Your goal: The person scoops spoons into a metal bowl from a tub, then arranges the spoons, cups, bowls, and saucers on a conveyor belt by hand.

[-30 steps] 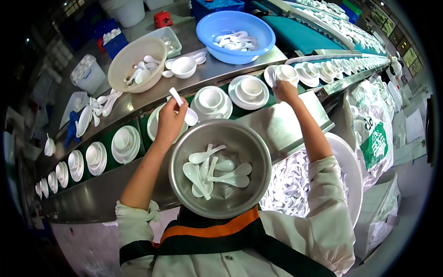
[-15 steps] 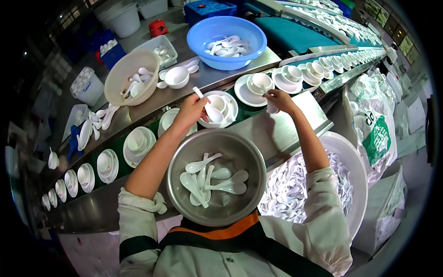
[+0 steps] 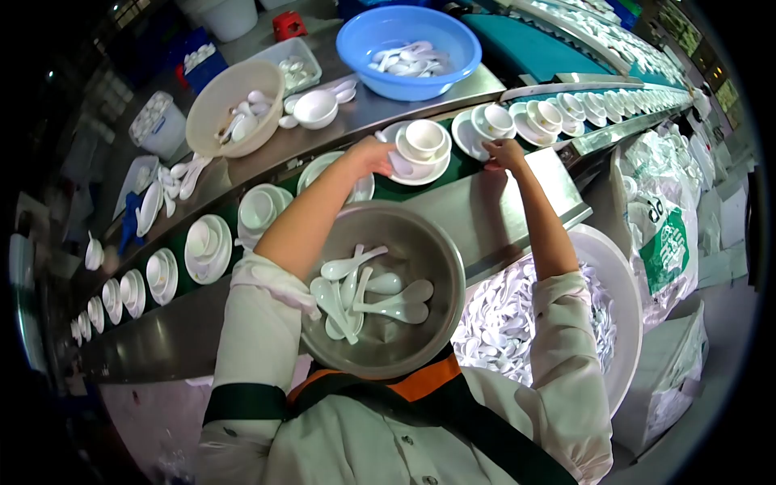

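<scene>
My left hand (image 3: 373, 158) is closed on a white soup spoon (image 3: 399, 165), which lies along the near left side of a white plate (image 3: 420, 178). A white bowl with a smaller cup (image 3: 424, 137) in it stands on that plate. My right hand (image 3: 505, 153) is closed at the near edge of another plate (image 3: 463, 133), which carries a stacked bowl and cup (image 3: 493, 120). What its fingers grip is hidden. In front of my body sits a steel basin (image 3: 420, 234) with several white spoons (image 3: 396, 311) inside.
Dish sets line the green conveyor (image 3: 465, 167) on both sides. Behind it, a metal ledge bears a blue basin (image 3: 356, 52) and a cream basin (image 3: 198, 121) with spoons, and a white bowl (image 3: 315, 109). At right are a spoon-filled tub (image 3: 630, 323) and a plastic sack (image 3: 659, 210).
The dish sets have shifted up and to the right. My left hand has moved right and lowered its spoon onto the plate. The spoon at my right hand no longer shows clearly.
</scene>
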{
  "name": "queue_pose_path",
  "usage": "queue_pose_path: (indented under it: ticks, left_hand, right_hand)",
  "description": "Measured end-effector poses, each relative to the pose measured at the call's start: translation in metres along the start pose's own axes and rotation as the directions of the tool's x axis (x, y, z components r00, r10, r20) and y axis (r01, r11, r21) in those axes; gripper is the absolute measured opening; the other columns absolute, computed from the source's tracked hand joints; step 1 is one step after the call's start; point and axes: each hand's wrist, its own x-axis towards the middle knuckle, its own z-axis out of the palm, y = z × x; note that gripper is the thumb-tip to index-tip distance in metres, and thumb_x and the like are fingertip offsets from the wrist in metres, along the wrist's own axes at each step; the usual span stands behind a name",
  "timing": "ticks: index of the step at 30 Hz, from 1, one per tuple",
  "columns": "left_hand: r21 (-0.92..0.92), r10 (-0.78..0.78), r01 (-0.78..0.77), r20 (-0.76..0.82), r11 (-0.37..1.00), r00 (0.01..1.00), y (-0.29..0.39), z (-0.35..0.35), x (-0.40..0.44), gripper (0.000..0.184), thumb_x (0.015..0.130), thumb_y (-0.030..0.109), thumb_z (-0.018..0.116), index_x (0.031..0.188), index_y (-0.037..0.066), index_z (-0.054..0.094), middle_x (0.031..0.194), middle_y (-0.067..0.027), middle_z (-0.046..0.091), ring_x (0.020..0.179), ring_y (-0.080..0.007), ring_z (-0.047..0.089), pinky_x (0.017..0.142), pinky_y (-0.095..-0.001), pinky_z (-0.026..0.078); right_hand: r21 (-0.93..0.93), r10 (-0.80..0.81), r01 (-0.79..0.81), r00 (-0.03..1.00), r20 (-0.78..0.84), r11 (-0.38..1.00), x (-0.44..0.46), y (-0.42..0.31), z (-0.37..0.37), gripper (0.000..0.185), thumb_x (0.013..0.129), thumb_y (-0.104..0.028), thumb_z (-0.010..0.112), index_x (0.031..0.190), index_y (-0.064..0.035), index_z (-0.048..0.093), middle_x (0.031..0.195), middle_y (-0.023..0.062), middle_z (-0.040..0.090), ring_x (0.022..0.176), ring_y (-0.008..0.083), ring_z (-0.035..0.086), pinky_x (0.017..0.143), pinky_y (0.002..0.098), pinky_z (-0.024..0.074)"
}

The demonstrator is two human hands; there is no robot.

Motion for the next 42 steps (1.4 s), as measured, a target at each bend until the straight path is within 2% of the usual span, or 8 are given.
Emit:
queue_pose_path:
  ticks: [5,9,11,16,23,25,29,42]
  left_hand:
    - [0.735,0.567,-0.301,-0.136,0.608,0.813,0.010,-0.014,-0.068,0.036,0.079,0.021,0.060,0.104,-0.004,0.050,0.088,-0.0115,0.059,0.073,-0.0177,0.058,0.063,-0.0295,0.048]
    - [0.708,0.368,-0.523,0.380,0.475,0.849,0.018,-0.004,-0.169,0.027,0.076,0.010,0.058,0.100,0.000,0.052,0.094,-0.0107,0.060,0.084,-0.0185,0.057,0.073,-0.0317,0.046]
    - [0.773,0.139,-0.634,0.627,0.004,0.766,0.003,0.002,-0.203,0.040,0.071,0.007,0.058,0.110,0.004,0.051,0.114,-0.0145,0.053,0.108,-0.0240,0.049,0.089,-0.0376,0.039]
    - [0.670,0.106,-0.554,0.679,-0.493,0.727,-0.060,0.023,-0.241,0.041,0.078,0.013,0.048,0.117,-0.001,0.047,0.132,-0.0212,0.036,0.128,-0.0311,0.028,0.102,-0.0472,0.025]
    - [0.679,0.138,-0.716,0.734,-0.162,0.665,-0.056,0.024,-0.226,0.013,0.075,0.011,0.050,0.083,0.004,0.059,0.088,-0.0127,0.056,0.097,-0.0267,0.052,0.098,-0.0392,0.032]
    - [0.670,0.217,-0.734,0.737,-0.110,0.640,-0.065,0.015,-0.226,0.009,0.075,0.009,0.051,0.078,0.004,0.058,0.071,-0.0084,0.054,0.079,-0.0242,0.055,0.093,-0.0396,0.035]
    - [0.645,0.206,-0.756,0.730,0.108,0.652,-0.056,0.016,-0.233,0.007,0.071,0.008,0.057,0.077,0.006,0.055,0.069,-0.0085,0.057,0.073,-0.0249,0.057,0.084,-0.0359,0.038]
    - [0.699,0.310,-0.652,0.576,0.294,0.756,-0.041,0.032,-0.230,0.013,0.070,0.006,0.057,0.083,0.005,0.058,0.077,-0.0083,0.061,0.076,-0.0263,0.059,0.070,-0.0367,0.045]
  right_hand:
    - [-0.529,-0.560,0.415,0.817,-0.141,0.740,-0.052,-0.024,-0.003,0.034,0.078,-0.031,0.063,0.095,-0.0013,0.062,0.081,0.0147,0.065,0.073,0.0277,0.064,0.065,0.0341,0.0501]
    - [-0.185,-0.648,0.651,0.757,0.086,0.736,-0.158,-0.124,-0.002,0.027,0.080,-0.026,0.061,0.096,-0.0044,0.061,0.082,0.0109,0.064,0.073,0.0247,0.063,0.064,0.0337,0.0487]
    - [-0.138,-0.727,0.817,0.564,0.391,0.559,-0.202,-0.141,0.016,0.031,0.077,-0.033,0.063,0.094,-0.0067,0.062,0.083,0.0090,0.063,0.075,0.0234,0.062,0.063,0.0347,0.0486]
    - [-0.327,-0.421,0.945,0.300,0.856,0.010,-0.265,-0.118,0.077,0.031,0.076,-0.033,0.061,0.092,-0.0063,0.060,0.089,0.0089,0.062,0.086,0.0224,0.060,0.068,0.0310,0.0464]
    - [-0.259,-0.153,0.950,0.286,0.946,0.177,-0.256,-0.138,0.057,0.031,0.082,-0.022,0.053,0.108,-0.0041,0.052,0.083,0.0118,0.064,0.073,0.0222,0.064,0.063,0.0341,0.0477]
    - [-0.150,-0.221,0.795,0.337,0.915,0.588,-0.242,-0.146,0.022,0.018,0.080,-0.015,0.055,0.095,-0.0054,0.060,0.078,0.0143,0.063,0.074,0.0262,0.063,0.067,0.0369,0.0478]
    - [-0.057,-0.449,0.508,0.803,0.393,0.859,-0.216,-0.141,-0.030,0.017,0.081,-0.020,0.055,0.084,-0.0035,0.060,0.071,0.0177,0.060,0.068,0.0340,0.060,0.060,0.0398,0.0458]
    - [-0.738,-0.534,0.298,0.839,-0.099,0.605,-0.071,-0.048,0.071,0.020,0.087,-0.025,0.046,0.080,-0.0091,0.056,0.069,0.0132,0.062,0.062,0.0310,0.061,0.054,0.0427,0.0465]
